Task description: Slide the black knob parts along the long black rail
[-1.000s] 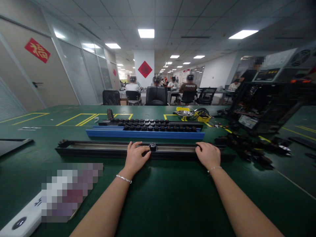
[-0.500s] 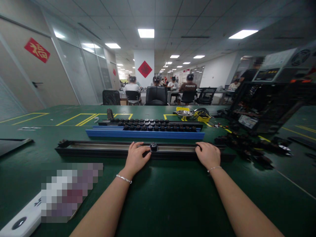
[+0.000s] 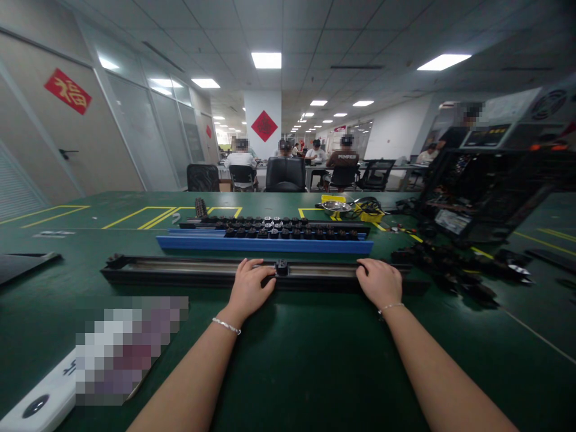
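Observation:
A long black rail (image 3: 180,270) with a pale metal strip along its channel lies crosswise on the green table before me. A small black block (image 3: 281,267) sits in that channel near the middle. My left hand (image 3: 252,282) is bent over the rail just left of the block, fingers across the far side. Its thumb tip points at the block's left side, at or very close to it. Farther right, my right hand (image 3: 380,281) is closed over the rail, its fingers curled on the top; the fingers' undersides are hidden.
Behind the rail lies a blue rail (image 3: 265,245) with a row of small black blocks (image 3: 288,234). A pile of black parts (image 3: 454,270) and an open computer case (image 3: 468,186) are on the right. A metal bowl (image 3: 336,207) stands at the back. People sit beyond the table.
The black block has shifted very slightly right along the rail, and my left hand has moved slightly right with it. My right hand stays where it was.

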Available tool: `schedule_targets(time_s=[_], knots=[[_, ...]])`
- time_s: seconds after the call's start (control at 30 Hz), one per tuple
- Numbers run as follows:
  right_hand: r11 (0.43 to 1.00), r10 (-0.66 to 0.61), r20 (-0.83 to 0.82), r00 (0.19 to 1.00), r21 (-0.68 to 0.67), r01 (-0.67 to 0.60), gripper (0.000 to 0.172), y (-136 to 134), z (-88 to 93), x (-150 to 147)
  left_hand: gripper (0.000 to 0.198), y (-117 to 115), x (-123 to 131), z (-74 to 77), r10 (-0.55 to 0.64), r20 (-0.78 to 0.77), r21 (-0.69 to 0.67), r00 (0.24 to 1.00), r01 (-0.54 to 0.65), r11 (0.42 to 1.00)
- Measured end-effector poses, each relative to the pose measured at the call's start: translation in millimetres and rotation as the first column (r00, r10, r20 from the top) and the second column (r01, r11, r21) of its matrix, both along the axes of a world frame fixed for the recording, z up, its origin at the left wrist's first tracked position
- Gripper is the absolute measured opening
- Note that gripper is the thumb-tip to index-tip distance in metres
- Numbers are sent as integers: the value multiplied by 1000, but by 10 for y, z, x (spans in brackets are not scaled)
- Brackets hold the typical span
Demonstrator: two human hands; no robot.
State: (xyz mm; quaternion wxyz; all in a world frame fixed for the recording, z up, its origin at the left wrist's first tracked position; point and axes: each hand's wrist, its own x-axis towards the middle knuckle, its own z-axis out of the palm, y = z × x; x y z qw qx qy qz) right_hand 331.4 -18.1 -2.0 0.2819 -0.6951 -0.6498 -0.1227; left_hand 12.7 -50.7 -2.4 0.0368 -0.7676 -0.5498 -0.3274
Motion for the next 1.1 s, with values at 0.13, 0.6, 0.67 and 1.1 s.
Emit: schedule_targets(time_s=[0.13,0.6,0.67,1.1], knots=[[1000,-3,2,1000,-12,3,36,-5,6,-3,23,-3,8,0,-9,-5,1,1000,9,1000],[1000,-9,25,1000,2,9,34,10,-13,12,25,-16,48,5,-28,-35,-16,999,27,999],[1000,-6,27,1000,2,6,35,8,-11,9,25,-18,49,3,-29,-33,-10,999,29,1000],[1000,-11,9,1000,-12,11,35,-8,7,-8,26,-25,65,-8,-46,-46,-15,998,45,999]])
